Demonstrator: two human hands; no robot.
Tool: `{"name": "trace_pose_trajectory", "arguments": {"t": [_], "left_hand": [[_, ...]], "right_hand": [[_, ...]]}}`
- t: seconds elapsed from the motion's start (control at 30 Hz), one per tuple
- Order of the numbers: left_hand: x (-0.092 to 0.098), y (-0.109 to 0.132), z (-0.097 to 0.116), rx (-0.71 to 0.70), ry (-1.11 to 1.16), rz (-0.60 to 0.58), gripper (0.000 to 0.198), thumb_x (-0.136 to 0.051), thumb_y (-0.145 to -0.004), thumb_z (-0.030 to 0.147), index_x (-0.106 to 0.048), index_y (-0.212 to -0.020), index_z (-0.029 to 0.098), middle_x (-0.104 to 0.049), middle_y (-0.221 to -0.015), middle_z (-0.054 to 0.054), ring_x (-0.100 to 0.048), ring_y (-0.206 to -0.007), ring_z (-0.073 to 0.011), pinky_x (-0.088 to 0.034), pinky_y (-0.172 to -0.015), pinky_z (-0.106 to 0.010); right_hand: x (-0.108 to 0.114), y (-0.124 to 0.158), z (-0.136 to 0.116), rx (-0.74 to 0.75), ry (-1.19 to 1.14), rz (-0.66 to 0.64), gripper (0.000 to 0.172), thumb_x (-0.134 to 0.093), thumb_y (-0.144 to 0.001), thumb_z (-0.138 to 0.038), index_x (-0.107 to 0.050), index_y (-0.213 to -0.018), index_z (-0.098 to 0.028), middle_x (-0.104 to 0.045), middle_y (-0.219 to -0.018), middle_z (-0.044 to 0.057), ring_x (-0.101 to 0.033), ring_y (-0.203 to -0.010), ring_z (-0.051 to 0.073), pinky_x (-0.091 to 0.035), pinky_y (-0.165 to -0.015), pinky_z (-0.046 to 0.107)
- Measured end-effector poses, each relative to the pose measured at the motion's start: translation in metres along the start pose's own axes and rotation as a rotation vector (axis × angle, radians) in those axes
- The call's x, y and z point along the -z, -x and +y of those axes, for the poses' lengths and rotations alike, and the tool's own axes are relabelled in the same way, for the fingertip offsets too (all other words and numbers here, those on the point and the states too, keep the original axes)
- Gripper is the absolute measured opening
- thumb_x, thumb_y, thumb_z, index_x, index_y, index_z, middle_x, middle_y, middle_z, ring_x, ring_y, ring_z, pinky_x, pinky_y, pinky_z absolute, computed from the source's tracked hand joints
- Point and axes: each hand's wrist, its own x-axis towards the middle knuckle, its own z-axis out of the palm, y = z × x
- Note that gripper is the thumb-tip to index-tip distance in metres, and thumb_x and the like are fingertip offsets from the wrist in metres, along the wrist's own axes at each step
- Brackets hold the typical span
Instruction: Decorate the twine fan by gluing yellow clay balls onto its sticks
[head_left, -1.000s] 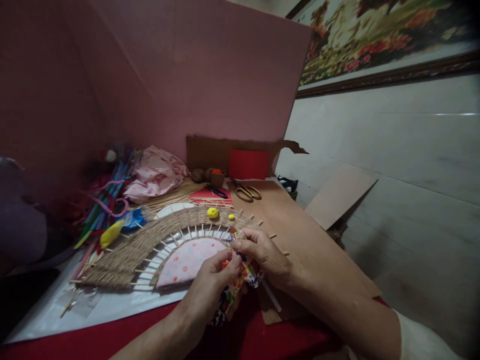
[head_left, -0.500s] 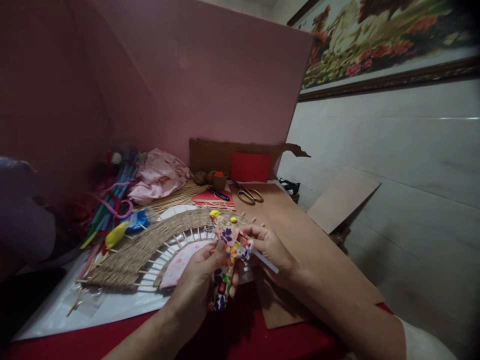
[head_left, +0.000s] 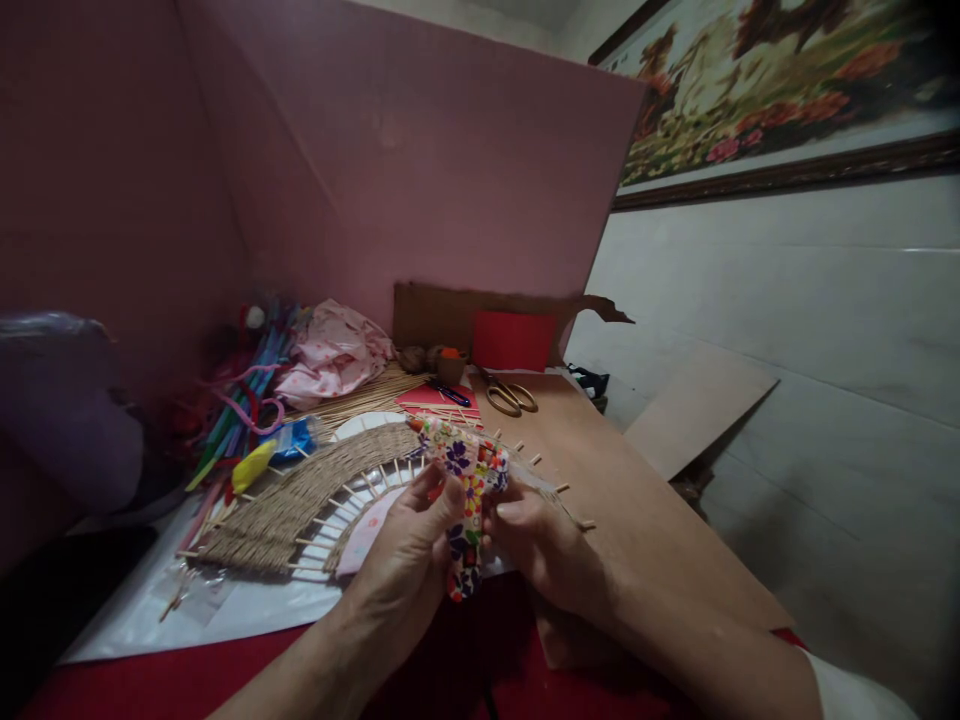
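A flower-patterned hot glue gun (head_left: 463, 465) is held up in front of me, its orange nozzle pointing left and its handle hanging down. My left hand (head_left: 424, 525) is closed around the handle from the left. At the gun's rear, my right hand (head_left: 551, 540) has its fingers curled in against the handle's right side. No glue stick shows now; my fingers may hide it. Behind the gun lies a fan-shaped piece of woven twine on thin sticks (head_left: 270, 505), with a pink patterned inner part (head_left: 365, 535).
Gold-handled scissors (head_left: 511, 398) lie on a brown board (head_left: 622, 490). Pink cloth (head_left: 337, 350), coloured pipe cleaners (head_left: 247, 400), a yellow piece (head_left: 253, 466) and a blue packet (head_left: 294, 440) are at left. A red card (head_left: 514, 341) stands at the back.
The translucent glue stick seen by my right hand has gone from sight. My right hand has turned, its thumb now near the gun's rear. The view has shifted slightly.
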Motion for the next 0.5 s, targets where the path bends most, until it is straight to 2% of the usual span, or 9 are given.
{"name": "trace_pose_trajectory", "arguments": {"t": [0.17, 0.23, 0.3, 0.4, 0.47, 0.5], "left_hand": [[-0.001, 0.001, -0.006, 0.013, -0.081, -0.033, 0.046, -0.075, -0.069, 0.036, -0.058, -0.107, 0.016, -0.068, -0.092, -0.007, -0.064, -0.073, -0.0161, -0.049, -0.066, -0.026], [-0.001, 0.0, -0.003, 0.015, -0.197, 0.02, 0.048, -0.076, -0.068, 0.039, -0.059, -0.108, 0.017, -0.068, -0.089, -0.006, -0.063, -0.069, -0.0156, -0.048, -0.064, -0.027], [0.0, 0.001, 0.001, -0.041, -0.34, 0.104, 0.051, -0.078, -0.064, 0.04, -0.06, -0.106, 0.018, -0.067, -0.086, -0.005, -0.061, -0.067, -0.015, -0.047, -0.062, -0.026], [0.001, 0.006, 0.007, -0.249, -0.578, 0.246, 0.034, -0.078, -0.063, 0.04, -0.065, -0.085, 0.018, -0.063, -0.072, 0.0, -0.054, -0.061, -0.0128, -0.042, -0.056, -0.024], [0.004, 0.009, 0.009, -0.46, -0.777, 0.306, 0.021, -0.075, -0.068, 0.037, -0.064, -0.067, 0.019, -0.057, -0.063, 0.001, -0.05, -0.06, -0.0127, -0.039, -0.057, -0.025], [0.006, 0.01, 0.009, -0.588, -0.88, 0.299, 0.018, -0.073, -0.07, 0.033, -0.063, -0.064, 0.02, -0.057, -0.062, 0.001, -0.049, -0.062, -0.0138, -0.039, -0.06, -0.026]], "right_hand": [[-0.006, 0.0, 0.0, 0.116, 0.148, 0.044, 0.033, -0.067, -0.075, -0.026, -0.063, -0.108, -0.022, -0.064, -0.108, 0.005, -0.058, -0.097, 0.022, -0.044, -0.087, 0.037], [-0.003, 0.0, 0.0, 0.136, 0.184, 0.08, 0.029, -0.065, -0.077, -0.028, -0.065, -0.105, -0.021, -0.066, -0.105, 0.006, -0.059, -0.096, 0.022, -0.044, -0.087, 0.038], [0.002, 0.001, 0.0, 0.157, 0.228, 0.146, 0.024, -0.065, -0.077, -0.03, -0.067, -0.099, -0.02, -0.068, -0.094, 0.005, -0.062, -0.088, 0.022, -0.047, -0.081, 0.036], [0.01, 0.004, -0.002, 0.191, 0.318, 0.258, 0.022, -0.061, -0.08, -0.037, -0.068, -0.08, -0.017, -0.065, -0.063, 0.003, -0.06, -0.06, 0.016, -0.047, -0.06, 0.028], [0.012, 0.006, -0.004, 0.16, 0.377, 0.275, 0.033, -0.055, -0.082, -0.041, -0.064, -0.065, -0.014, -0.056, -0.046, 0.001, -0.051, -0.042, 0.012, -0.04, -0.047, 0.023], [0.012, 0.007, -0.006, 0.135, 0.402, 0.266, 0.038, -0.053, -0.083, -0.042, -0.062, -0.059, -0.014, -0.052, -0.041, 0.0, -0.047, -0.037, 0.01, -0.037, -0.043, 0.021]]}}
